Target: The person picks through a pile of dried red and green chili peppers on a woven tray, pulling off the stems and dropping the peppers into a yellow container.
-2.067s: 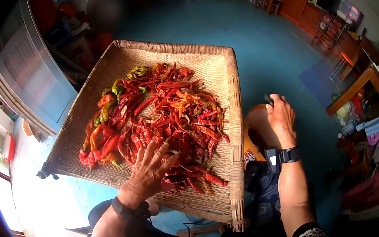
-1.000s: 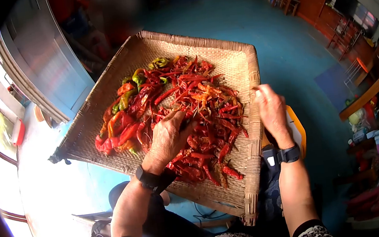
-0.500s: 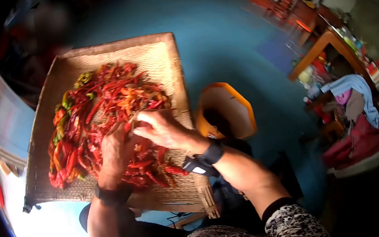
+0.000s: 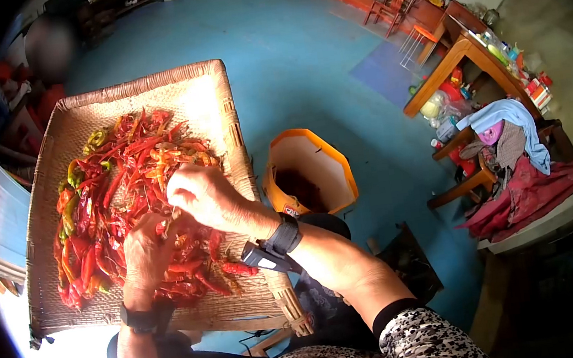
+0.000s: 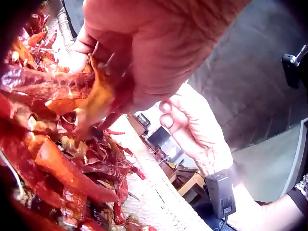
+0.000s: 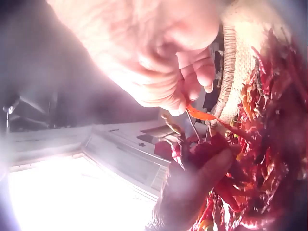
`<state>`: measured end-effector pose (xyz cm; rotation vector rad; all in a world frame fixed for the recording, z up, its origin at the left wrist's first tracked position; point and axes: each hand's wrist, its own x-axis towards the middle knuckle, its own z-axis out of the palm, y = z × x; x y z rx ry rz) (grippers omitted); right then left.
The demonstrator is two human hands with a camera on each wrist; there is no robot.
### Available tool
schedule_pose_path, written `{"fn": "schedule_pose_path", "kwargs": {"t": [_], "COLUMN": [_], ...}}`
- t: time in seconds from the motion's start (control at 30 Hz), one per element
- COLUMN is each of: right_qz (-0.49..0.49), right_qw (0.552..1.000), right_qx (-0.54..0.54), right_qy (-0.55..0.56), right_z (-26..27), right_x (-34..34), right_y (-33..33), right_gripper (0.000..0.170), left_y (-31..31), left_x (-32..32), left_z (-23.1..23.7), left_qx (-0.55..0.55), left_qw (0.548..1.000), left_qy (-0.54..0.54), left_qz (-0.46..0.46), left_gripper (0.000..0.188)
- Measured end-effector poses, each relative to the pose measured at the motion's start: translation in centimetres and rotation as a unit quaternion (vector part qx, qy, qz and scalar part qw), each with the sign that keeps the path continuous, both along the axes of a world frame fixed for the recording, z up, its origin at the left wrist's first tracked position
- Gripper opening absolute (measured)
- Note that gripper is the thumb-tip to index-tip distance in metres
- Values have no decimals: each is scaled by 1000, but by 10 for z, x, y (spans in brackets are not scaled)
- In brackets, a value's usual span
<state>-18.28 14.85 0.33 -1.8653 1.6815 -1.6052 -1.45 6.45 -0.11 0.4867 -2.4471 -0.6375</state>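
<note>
Dried and fresh chili peppers, mostly red (image 4: 89,260), lie heaped in a square woven basket (image 4: 230,125). Low over the heap, my left hand (image 4: 145,250) holds several chili peppers; in the left wrist view an orange-yellow one (image 5: 98,96) hangs at its fingers. My right hand (image 4: 210,199) is just beside it, thumb and fingertips together. In the right wrist view those fingertips pinch an orange-red chili pepper (image 6: 201,114) by its end, above the peppers in the left hand.
Right of the basket stands an orange-rimmed tub (image 4: 331,163) with dark reddish bits at its bottom. Farther right are a wooden table frame (image 4: 439,78) and piled clothes (image 4: 516,186). A few green peppers (image 4: 75,175) lie at the heap's left.
My right hand has come from beyond the basket's right edge to meet the left hand over the peppers. The head view has swung right, bringing the whole tub into sight.
</note>
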Motion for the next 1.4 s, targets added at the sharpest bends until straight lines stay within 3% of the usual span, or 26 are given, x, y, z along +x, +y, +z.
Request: {"fn": "schedule_pose_path", "kwargs": {"t": [0.07, 0.13, 0.17, 0.2, 0.33, 0.4, 0.43, 0.47, 0.53, 0.57, 0.6, 0.63, 0.67, 0.7, 0.8, 0.87, 0.9, 0.93, 1.03, 1.13, 1.17, 1.23, 1.27, 1.3, 1.4], "right_qz": [-49, -97, -92, -126, -258, -327, -369, -379, -458, -413, -341, -252, -146, -78, 14, 30, 13, 1, 6, -23, -33, 38, 79, -49, -193], "right_qw": [997, 989, 982, 972, 940, 926, 910, 913, 848, 890, 923, 952, 978, 991, 958, 968, 956, 959, 962, 959, 952, 964, 921, 988, 967], "right_qx": [-64, -110, -139, -177, -197, -187, -162, -61, 71, 84, 3, -49, -12, 34, 219, 121, 181, 116, 145, 93, 167, 245, 245, 116, 141], "right_qy": [7, -11, -84, -88, -106, -35, 94, 140, 256, 171, 176, 165, 146, 99, 185, 218, 232, 259, 231, 268, 256, -100, -293, 86, 93], "right_z": [9, 15, 1, 10, 15, 16, 22, 17, 16, 13, 9, 7, -9, 14, -1, -23, -20, -21, -9, -15, -17, -6, -7, 2, 8], "right_x": [-9, -17, -40, -45, -91, -111, -115, -123, -108, -100, -93, -79, -74, -43, -8, 2, 8, 11, 11, -5, -10, -21, -29, -31, -55], "right_y": [4, 10, 3, 8, 30, 45, 56, 67, 72, 68, 60, 51, 39, 39, 27, 19, 12, 11, 13, 12, 15, 23, 25, 28, 39], "right_gripper": [7, 10, 14, 15, 11, 10, 10, 9, 18, 22, 13, 16, 19, 23, 24, 17, 11, 10, 7, 8, 7, 10, 12, 12, 12], "left_y": [-1, -8, -2, -4, -4, -5, -8, -9, -8, -7, -6, -5, -4, -4, 1, -1, -2, -3, -5, -8, -13, -16, -17, -17, -17], "left_x": [3, 7, 6, 8, 7, 7, 7, 7, 6, 4, 3, 0, -2, -3, -5, -4, -3, -1, 7, 13, 15, 19, 20, 20, 22], "left_z": [2, -3, 0, -3, -1, -2, -4, -5, -4, -3, -3, -2, -2, -4, -1, -2, -3, -2, 2, 1, -5, -7, -7, -7, -6], "left_qx": [38, -15, 6, -17, -27, -35, -33, -30, -19, -8, -9, -11, -14, -3, 16, 15, 12, 13, 22, -27, -36, -37, -38, -35, -34], "left_qw": [998, 999, 998, 997, 995, 994, 994, 993, 993, 993, 993, 994, 995, 994, 996, 997, 998, 998, 996, 995, 994, 993, 993, 995, 995], "left_qy": [-30, -50, -51, -63, -83, -85, -84, -83, -79, -78, -77, -74, -70, -88, -69, -65, -60, -59, -77, -72, -80, -76, -72, -44, -34], "left_qz": [26, 13, 34, 31, 49, 62, 67, 74, 80, 83, 86, 75, 65, 62, 47, 37, 26, 29, 42, 66, 70, 78, 82, 84, 85], "left_gripper": [17, 17, 16, 15, 14, 14, 14, 14, 14, 14, 14, 15, 15, 17, 20, 21, 21, 21, 22, 20, 18, 17, 17, 10, 10]}}
